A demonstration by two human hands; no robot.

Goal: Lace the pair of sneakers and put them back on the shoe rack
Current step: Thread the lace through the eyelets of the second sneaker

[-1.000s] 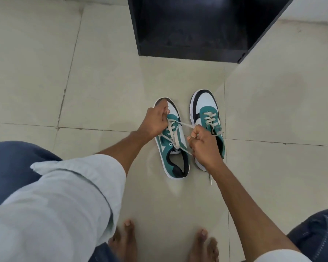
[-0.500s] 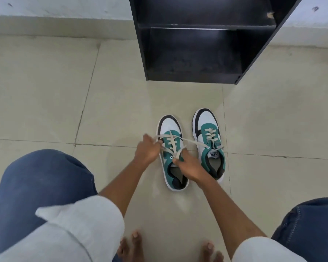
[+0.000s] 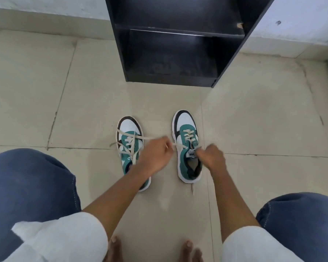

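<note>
Two green, white and black sneakers stand side by side on the tiled floor, toes toward the black shoe rack [image 3: 169, 80]. The left sneaker [image 3: 128, 129] has cream laces lying loose across it. My left hand [image 3: 155, 156] hovers between the shoes, fingers pinched on a cream lace [image 3: 179, 146] that runs to the right sneaker [image 3: 185, 121]. My right hand [image 3: 213, 157] is closed at that shoe's tongue, on the lace at its right side. My left forearm covers the left sneaker's heel.
A lace end [image 3: 193, 190] trails on the floor behind the right sneaker. The rack's lower shelf [image 3: 170, 61] holds nothing. My bare feet [image 3: 116, 248] and both knees in blue jeans [image 3: 30, 186] frame the bottom. A pale wall runs behind the rack.
Both hands left the left sneaker's laces and moved right to the right sneaker. The two shoes now stand further apart, and the view has tilted up to show more of the rack.
</note>
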